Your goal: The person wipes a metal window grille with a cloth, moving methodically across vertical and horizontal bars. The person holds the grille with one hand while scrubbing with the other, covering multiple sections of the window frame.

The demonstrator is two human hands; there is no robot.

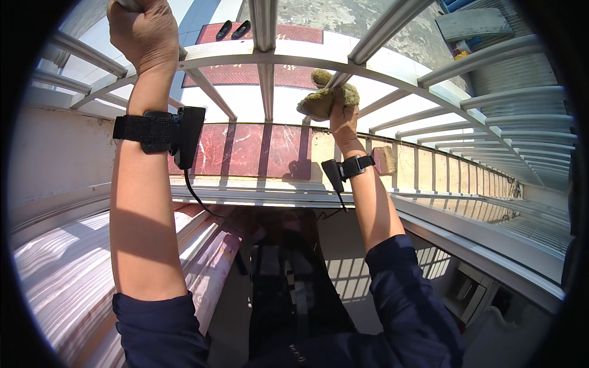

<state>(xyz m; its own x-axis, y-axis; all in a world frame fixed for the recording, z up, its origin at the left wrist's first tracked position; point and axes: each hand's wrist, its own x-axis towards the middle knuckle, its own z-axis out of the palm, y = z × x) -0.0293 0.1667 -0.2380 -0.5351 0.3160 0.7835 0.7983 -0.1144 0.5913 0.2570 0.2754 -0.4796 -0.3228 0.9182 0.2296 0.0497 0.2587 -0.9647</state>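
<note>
My left hand point(144, 34) is raised at the upper left, its fingers closed round a pale metal bar at the picture's upper edge. My right hand point(345, 116) reaches out to the right of the middle, closed on a fuzzy olive-green cloth point(318, 104). That cloth is folded about a slanting bar point(339, 78) of the metal window grille, and part of it shows on the bar's far side. A curved crossbar point(270, 58) of the grille runs between my two hands. Each of my wrists wears a black strap with a small device and a cable.
A small block with a reddish face point(385, 161) sits on the sill beside my right wrist. Red marbled slabs point(245, 150) cover the sill's left part. Pinkish striped curtains point(61, 257) hang at left. Far below outside lie a red mat point(294, 34) and black shoes point(233, 30).
</note>
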